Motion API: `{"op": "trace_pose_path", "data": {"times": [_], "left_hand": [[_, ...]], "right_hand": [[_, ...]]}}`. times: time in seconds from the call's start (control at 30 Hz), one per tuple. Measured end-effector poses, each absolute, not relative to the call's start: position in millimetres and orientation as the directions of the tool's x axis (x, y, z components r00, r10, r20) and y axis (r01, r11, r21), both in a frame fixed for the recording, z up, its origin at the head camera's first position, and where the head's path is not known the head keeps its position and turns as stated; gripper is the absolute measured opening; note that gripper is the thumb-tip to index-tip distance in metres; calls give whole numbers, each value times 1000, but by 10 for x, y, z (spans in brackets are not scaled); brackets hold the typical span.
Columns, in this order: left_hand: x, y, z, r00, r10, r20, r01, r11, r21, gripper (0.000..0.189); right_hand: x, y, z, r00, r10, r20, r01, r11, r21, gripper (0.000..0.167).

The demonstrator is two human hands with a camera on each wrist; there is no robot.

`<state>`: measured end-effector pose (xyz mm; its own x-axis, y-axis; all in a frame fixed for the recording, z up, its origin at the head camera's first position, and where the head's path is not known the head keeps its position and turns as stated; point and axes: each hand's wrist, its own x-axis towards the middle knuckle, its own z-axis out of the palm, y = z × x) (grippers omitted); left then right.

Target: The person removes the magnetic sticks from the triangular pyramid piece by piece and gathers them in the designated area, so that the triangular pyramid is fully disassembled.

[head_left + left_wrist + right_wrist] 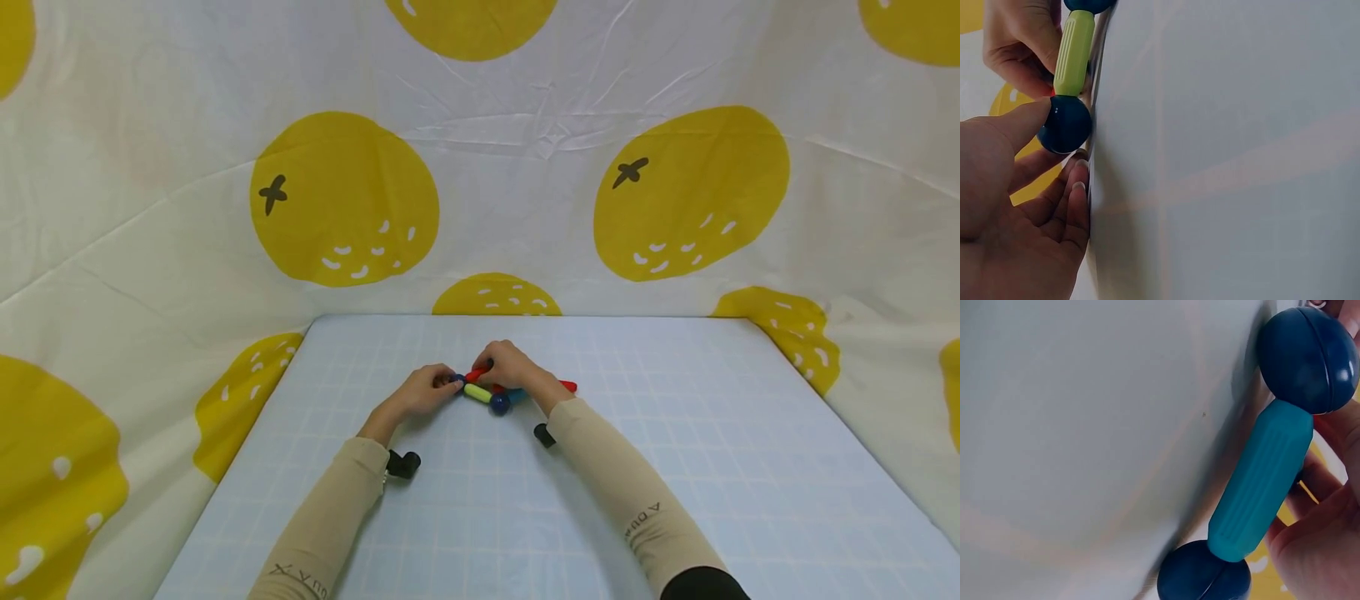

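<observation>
My left hand [423, 390] pinches a dark blue ball [1065, 124] between thumb and fingers. A yellow-green magnetic rod [1074, 53] runs from that ball to a second blue ball [499, 404]. A teal rod [1263, 481] extends from the second ball, with another blue ball [1204, 572] at its other end. On the far side of these pieces, my right hand [510, 367] pinches a red rod [476, 376] whose near end is right at the left-hand ball. My right palm and wrist partly cover the pieces in the head view.
Another red rod [569, 386] sticks out to the right of my right wrist. The pieces lie on a pale checked tabletop [480, 517]. A white curtain [517, 208] with yellow fruit prints stands behind the table and along its sides.
</observation>
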<state>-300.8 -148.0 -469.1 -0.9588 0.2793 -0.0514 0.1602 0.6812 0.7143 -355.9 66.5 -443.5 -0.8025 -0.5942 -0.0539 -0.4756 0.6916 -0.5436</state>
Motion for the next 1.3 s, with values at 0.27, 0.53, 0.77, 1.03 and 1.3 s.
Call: {"op": "trace_pose_path", "data": {"times": [0.27,0.53,0.77,1.03,1.3], "left_hand": [[-2989,-1473,-4673,-954,298,-45,178,679,712,30],[-2956,-1442,-4670,-950,307,-56,178,681,711,31],[-2961,-1455,-4672,-951,305,-43,191,691,697,31],[-2981,-1485,-4672,-951,303,-56,186,708,682,33],[-2953,-1455,-4605,-956,276,-101,137,723,677,36]], "right_hand": [[-3553,644,-4438,-829,-555,-73,-425,708,-564,20],[-3547,658,-4445,-845,-529,-85,-394,721,-570,23],[-3545,666,-4459,-832,-548,-81,-425,726,-541,29],[-3433,758,-4368,-826,-561,-56,-467,737,-489,39],[-3271,909,-4258,-797,-603,-17,-530,713,-458,37]]}}
